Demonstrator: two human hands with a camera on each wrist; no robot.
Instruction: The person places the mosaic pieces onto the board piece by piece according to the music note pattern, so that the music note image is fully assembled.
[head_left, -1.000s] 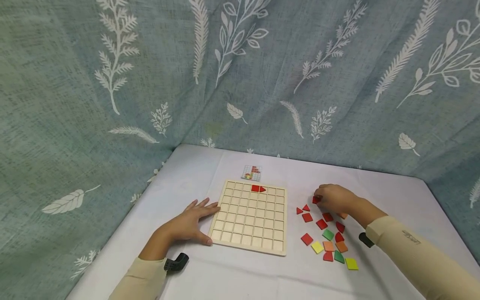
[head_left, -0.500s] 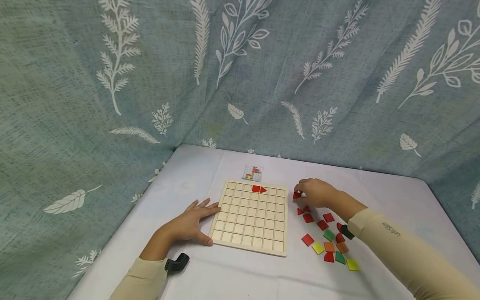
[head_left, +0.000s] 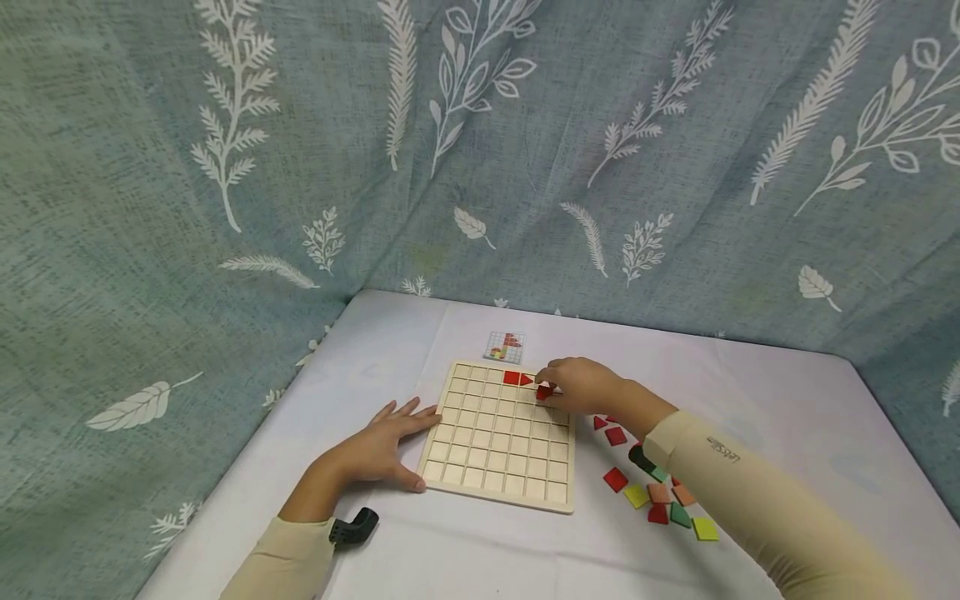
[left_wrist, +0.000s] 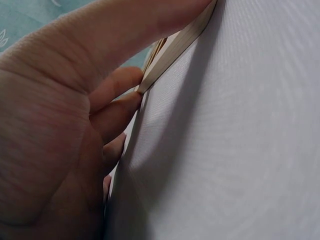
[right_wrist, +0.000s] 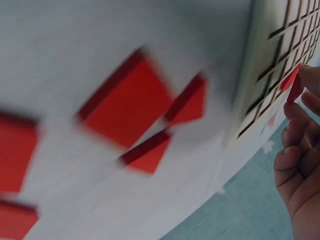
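Toward the table's (head_left: 465,554) far edge, a red piece (head_left: 544,392) is pinched by the right hand (head_left: 583,387); the board (head_left: 487,437) is touched by the left hand (head_left: 381,446) (spread wide).

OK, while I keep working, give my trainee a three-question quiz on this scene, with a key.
1. Choose: the right hand pinches a) a green piece, b) a red piece, c) a yellow piece.
2. True or false: the left hand touches the board.
3. Fill in: just beyond the board's far edge lies a small picture ____.

Key: 1 b; 2 true; 3 card.
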